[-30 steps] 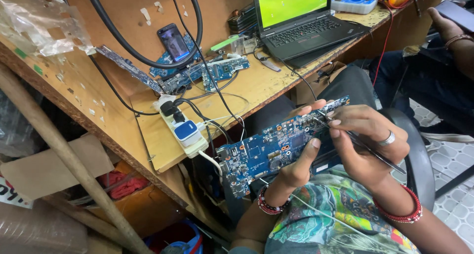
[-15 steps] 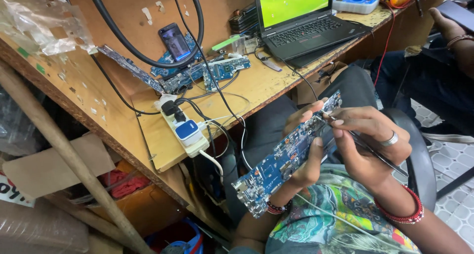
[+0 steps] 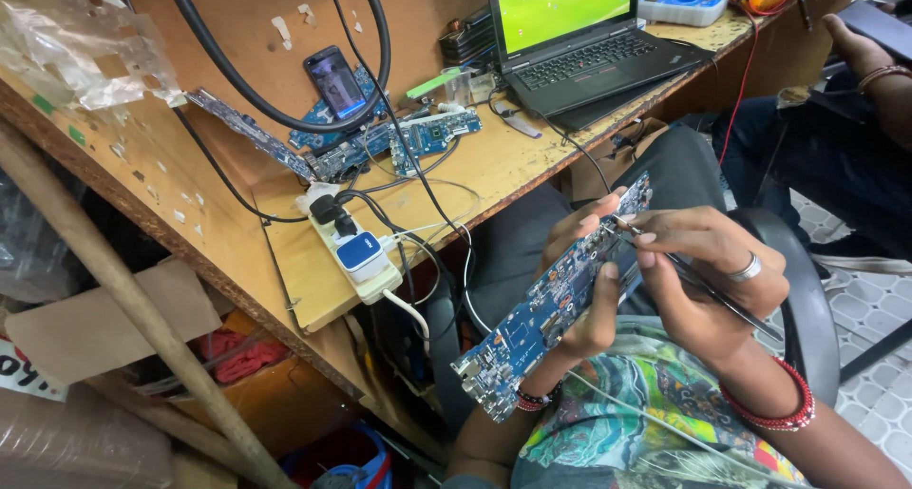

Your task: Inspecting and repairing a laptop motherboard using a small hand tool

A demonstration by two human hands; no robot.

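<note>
A long blue circuit board [image 3: 527, 332] is held over my lap, tilted nearly edge-on. My left hand [image 3: 597, 304] grips it from below, thumb on its face, with a bead bracelet at the wrist. My right hand [image 3: 712, 270], wearing a ring and red bangles, pinches a thin dark metal tool [image 3: 708, 291] whose tip touches the board's upper end. A thin white wire [image 3: 655, 418] runs across my patterned shirt.
The wooden bench [image 3: 503, 171] carries a white power strip [image 3: 359, 251], more blue boards [image 3: 418, 137], a propped phone [image 3: 334, 80], an open laptop [image 3: 589, 57] and a blue meter [image 3: 679, 4]. Another person's arm [image 3: 869, 66] is at the right. I sit in a black chair [image 3: 812, 299].
The board has turned from lying face-up to tilted almost edge-on in my left hand. My right hand stays at its upper end with the tool.
</note>
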